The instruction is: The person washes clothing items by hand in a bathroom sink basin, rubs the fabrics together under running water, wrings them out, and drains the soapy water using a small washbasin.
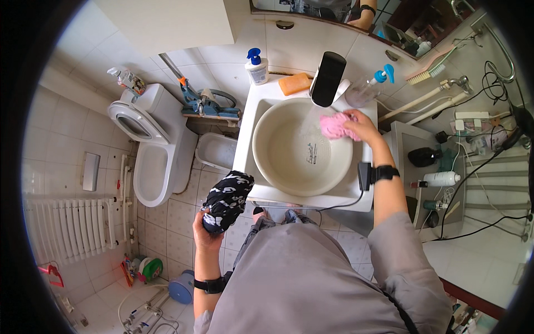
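My right hand (361, 126) grips a bunched pink cloth (336, 126) over the right rim of a large round cream basin (261, 146). That basin sits in a white sink (248, 181) and seems to hold some clear water, with a printed mark on its bottom. Left of the sink's front corner, my left hand (207, 231) holds up a rounded black fabric item with a white pattern (227, 201); its exact kind is not clear. Fingers of that hand are partly hidden behind the fabric. Both wrists wear black straps, the right one with a small box.
Along the sink's back edge stand a white pump bottle (256, 68), an orange soap bar (295, 84), a black phone (328, 79) and a clear pump bottle (362, 93). A toilet (150, 170) and a mop (208, 106) are to the left. Cables cross a cluttered grey shelf (403, 147) at right.
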{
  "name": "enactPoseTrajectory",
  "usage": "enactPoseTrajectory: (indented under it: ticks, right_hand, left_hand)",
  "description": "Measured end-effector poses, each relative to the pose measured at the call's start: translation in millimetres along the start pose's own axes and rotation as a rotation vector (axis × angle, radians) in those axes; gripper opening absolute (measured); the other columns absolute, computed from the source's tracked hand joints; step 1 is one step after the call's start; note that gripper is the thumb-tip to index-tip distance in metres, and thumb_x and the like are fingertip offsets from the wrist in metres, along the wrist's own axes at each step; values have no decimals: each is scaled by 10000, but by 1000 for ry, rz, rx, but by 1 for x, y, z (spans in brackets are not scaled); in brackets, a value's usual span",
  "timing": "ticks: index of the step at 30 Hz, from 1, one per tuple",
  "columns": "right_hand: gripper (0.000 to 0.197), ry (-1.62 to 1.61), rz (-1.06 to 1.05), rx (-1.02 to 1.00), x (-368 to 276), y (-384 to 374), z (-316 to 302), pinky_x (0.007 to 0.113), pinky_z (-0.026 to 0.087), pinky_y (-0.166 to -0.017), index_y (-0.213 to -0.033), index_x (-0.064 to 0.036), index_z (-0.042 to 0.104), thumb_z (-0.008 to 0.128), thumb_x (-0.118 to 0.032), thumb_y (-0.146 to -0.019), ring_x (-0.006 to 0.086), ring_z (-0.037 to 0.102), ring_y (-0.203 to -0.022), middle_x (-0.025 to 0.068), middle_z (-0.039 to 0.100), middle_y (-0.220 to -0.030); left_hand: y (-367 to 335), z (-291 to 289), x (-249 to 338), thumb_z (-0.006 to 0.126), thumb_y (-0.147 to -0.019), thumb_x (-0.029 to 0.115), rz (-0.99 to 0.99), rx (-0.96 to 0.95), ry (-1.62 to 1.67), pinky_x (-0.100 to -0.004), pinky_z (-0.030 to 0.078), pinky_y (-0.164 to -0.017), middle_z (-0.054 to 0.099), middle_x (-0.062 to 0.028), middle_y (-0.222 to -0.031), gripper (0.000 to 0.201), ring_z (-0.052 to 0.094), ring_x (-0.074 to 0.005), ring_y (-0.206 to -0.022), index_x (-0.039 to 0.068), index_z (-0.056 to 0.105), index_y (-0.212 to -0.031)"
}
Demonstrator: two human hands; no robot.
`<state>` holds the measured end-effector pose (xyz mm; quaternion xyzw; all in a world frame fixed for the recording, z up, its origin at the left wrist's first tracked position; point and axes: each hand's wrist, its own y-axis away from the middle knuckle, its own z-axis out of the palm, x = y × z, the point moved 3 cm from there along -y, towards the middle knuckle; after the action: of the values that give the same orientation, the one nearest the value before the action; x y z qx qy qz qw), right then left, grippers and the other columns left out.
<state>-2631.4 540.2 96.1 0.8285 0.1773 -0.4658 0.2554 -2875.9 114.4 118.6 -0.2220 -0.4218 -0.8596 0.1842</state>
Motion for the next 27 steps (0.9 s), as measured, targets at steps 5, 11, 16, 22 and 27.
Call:
enactPoseTrajectory:
  ticks: [5, 11, 16, 22, 27]
  right_hand:
    - [360, 99, 46, 4, 35, 44, 35, 283, 466, -749, -985, -22, 606, 638, -189, -667, 198, 587, -843, 135, 592, -997]
    - [345, 486, -39, 152, 27, 88, 75, 332, 413, -869, -947, -44, 620, 676, -254, -679, 273, 530, -998, 158, 554, -1085]
    - [311, 306, -1, 91, 9, 122, 78, 333, 418, -845, -983, -25, 604, 631, -217, -740, 266, 540, -995, 156, 574, -1072]
    - [328, 99, 70, 162, 33, 140, 86, 289, 446, -717, -1039, -48, 587, 603, -229, -766, 188, 587, -807, 116, 630, -937]
    - [328, -12, 157, 104, 18, 150, 92, 257, 443, -603, -1068, -58, 573, 596, -206, -776, 109, 551, -662, 70, 624, -926]
  left_hand:
    - [-14, 35, 1, 495, -768, 160, -39, -156, -84, -334, 490, -782, 582, -87, -973, 308, 588, -220, -897, 53, 493, -1057]
    - [-32, 51, -5, 530, -749, 151, -90, -142, -179, -296, 481, -727, 568, -49, -893, 258, 580, -175, -821, 74, 506, -994]
    - [-44, 74, -10, 559, -733, 104, -67, -173, -423, -229, 480, -570, 561, -46, -840, 257, 585, -133, -715, 71, 504, -982]
    - [-78, 139, -44, 655, -665, 79, 134, -529, -880, -273, 473, -677, 552, -69, -863, 337, 556, -165, -755, 51, 531, -977]
    - [-115, 133, -63, 659, -660, 153, 496, -614, -1481, -322, 411, -886, 470, -160, -1122, 396, 497, -274, -1016, 118, 582, -1047]
